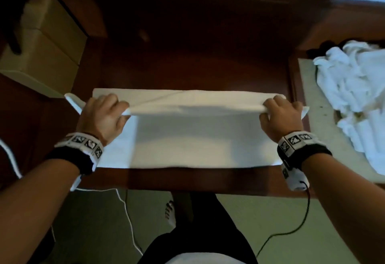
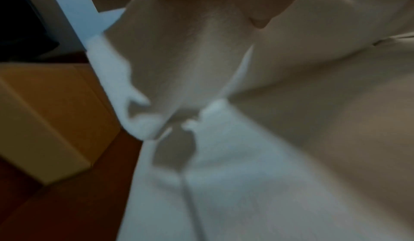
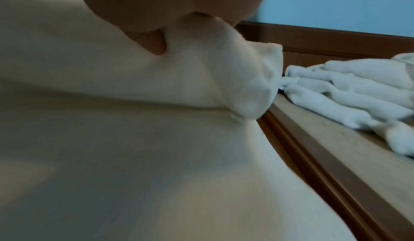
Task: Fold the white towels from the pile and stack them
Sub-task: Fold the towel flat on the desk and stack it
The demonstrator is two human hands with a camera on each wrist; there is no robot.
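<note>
Two hands grip one towel [image 1: 187, 134] by its ends: the left hand [image 1: 102, 115] has fingers curled round the left end of a raised fold, and the right hand [image 1: 281, 118] pinches the right end of that fold the same way. Between them the fold runs taut and lifted, while the rest of the towel lies flat on the table [image 1: 187, 34], its near edge just short of the table's front edge.

Right of the towel, on a pale side surface [image 1: 320, 118], sits the pile [image 1: 354, 88] of unfolded white towels, crumpled and well apart from the hands. Left of the towel stand cardboard boxes [image 1: 45, 45].

By my judgement the task is early: this towel is only in its first fold, no folded stack shows anywhere, and the pile looks large.

No brand or readable writing appears; the wristbands [image 1: 83, 145] carry only black-and-white square marker patterns.
</note>
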